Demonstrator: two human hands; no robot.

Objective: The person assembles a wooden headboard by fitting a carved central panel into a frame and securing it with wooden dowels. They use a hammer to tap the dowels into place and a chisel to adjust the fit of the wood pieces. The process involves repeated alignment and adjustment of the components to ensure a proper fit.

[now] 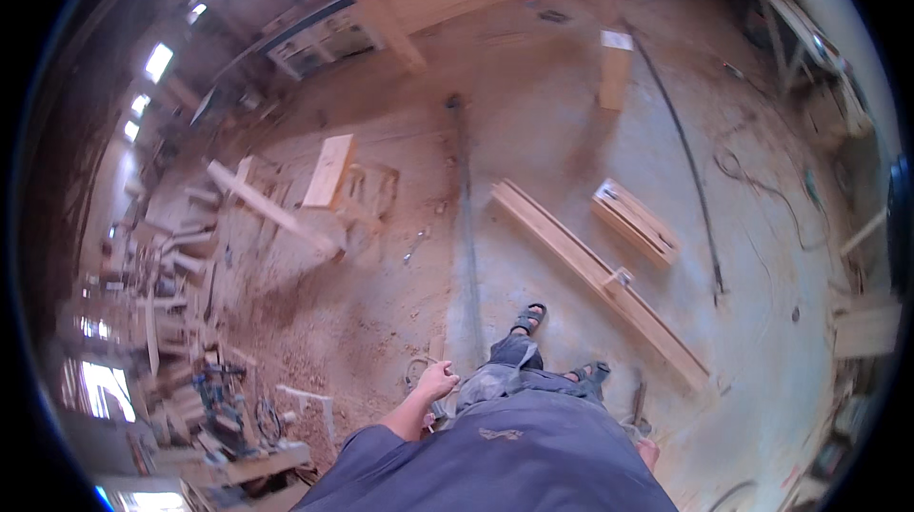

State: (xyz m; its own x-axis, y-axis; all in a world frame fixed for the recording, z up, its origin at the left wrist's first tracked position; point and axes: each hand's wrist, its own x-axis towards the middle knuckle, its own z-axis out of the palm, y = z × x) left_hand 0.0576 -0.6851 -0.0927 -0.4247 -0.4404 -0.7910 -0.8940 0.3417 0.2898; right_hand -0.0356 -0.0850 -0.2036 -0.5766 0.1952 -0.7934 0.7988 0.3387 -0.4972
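My left hand [438, 382] hangs low beside my left leg, its fingers curled closed; whatever they may hold is too small to make out. Only a sliver of my right hand [648, 454] shows past my right side, and its fingers are hidden. In front of me to the right, a long grooved wooden beam [552, 228] lies on the floor, with a small block [618, 280] on it. Beyond that beam lies a shorter, thick wooden piece [636, 224]. Both hands are apart from the timber.
A plank on a low stand [329, 172] and a slanting board [271, 208] are ahead to the left. Scrap wood [181, 255] clutters the left side. A dark cable [681, 136] runs along the floor at right. A wooden post [615, 70] stands farther off.
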